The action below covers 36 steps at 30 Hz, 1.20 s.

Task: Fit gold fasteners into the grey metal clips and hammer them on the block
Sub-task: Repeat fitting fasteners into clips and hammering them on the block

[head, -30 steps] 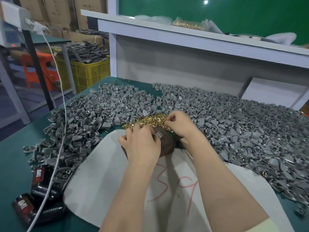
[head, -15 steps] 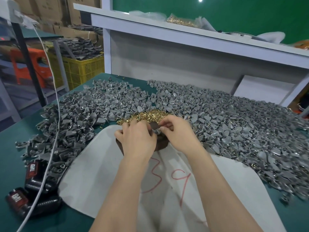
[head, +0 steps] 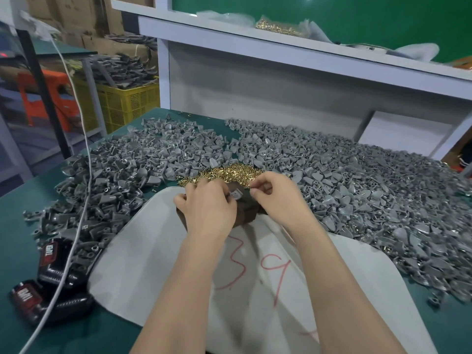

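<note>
— While the left hand (head: 207, 208) is hovering over the dark block (head: 249, 212), what is it holding?

— Its fingers (head: 222, 192) are curling round one grey clip (head: 235, 194), holding it over the block's top. That is at the near edge of the pile of gold fasteners (head: 229, 172).

— And the right hand (head: 278, 198)?

— Its thumb and forefinger are pinching together just beside the clip. Whether a fastener is sitting between them I cannot tell; anything there is too small to make out.

— Where is the block sitting?

— It is sitting at the far edge of a white sheet (head: 166, 264) bearing red numerals. The sheet is lying on the green worktop (head: 20, 226), and both forearms are reaching across it.

— What is lying around them?

— Loose grey clips are covering the worktop in a left heap (head: 122, 175) and a larger right heap (head: 357, 187). The gold pile is lying between them, just beyond the block. A white cable (head: 89, 175) is trailing over the left heap, passing two black-and-red packs (head: 49, 261) near the worktop's left corner. Behind, a yellow crate (head: 122, 103) is standing beside the worktop. A bag of gold parts (head: 278, 28) is lying on the white shelf (head: 281, 51).
</note>
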### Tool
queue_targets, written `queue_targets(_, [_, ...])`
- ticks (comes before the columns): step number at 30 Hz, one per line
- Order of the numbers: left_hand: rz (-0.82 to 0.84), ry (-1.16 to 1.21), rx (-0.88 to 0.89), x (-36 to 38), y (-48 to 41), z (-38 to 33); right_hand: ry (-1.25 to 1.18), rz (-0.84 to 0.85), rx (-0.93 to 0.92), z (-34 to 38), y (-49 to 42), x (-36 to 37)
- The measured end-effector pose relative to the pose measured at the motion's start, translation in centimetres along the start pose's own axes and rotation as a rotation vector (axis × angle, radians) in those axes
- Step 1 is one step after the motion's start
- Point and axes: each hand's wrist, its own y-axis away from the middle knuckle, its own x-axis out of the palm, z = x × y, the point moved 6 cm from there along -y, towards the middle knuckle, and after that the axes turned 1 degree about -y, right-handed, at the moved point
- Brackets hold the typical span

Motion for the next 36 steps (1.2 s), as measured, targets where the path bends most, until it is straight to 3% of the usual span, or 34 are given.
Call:
queue_targets(7, [0.000,-0.008,0.006,-0.1,0.1,0.0,0.237,0.340,0.139,-0.1,1.2,-0.5])
queue_targets(12, [-0.004,-0.009,0.015,0.0,0.1,-0.2,0.344,0.610,0.336,-1.0,3.1,0.1])
queue_targets(18, [-0.004,-0.011,0.014,0.1,0.0,-0.1,0.363,0.731,0.410,-1.9,5.0,0.1])
queue_targets(24, [-0.004,0.006,0.011,0.2,0.0,0.0,0.461,0.789,0.345,-1.5,5.9,1.5])
queue_targets(26, [0.002,0.017,0.011,0.2,0.1,0.0,0.520,0.765,0.266,-1.1,5.6,1.4])
queue_targets(28, [0.005,0.020,0.014,0.2,0.1,-0.2,0.503,0.638,0.145,-0.3,4.9,0.9])
queue_targets(32, [0.011,0.002,0.019,0.3,0.2,-0.3,0.076,0.254,0.020,1.5,2.5,-0.9])
queue_targets(36, [0.013,-0.015,0.020,0.2,0.2,-0.3,-0.344,0.063,0.078,1.7,0.3,-1.0])
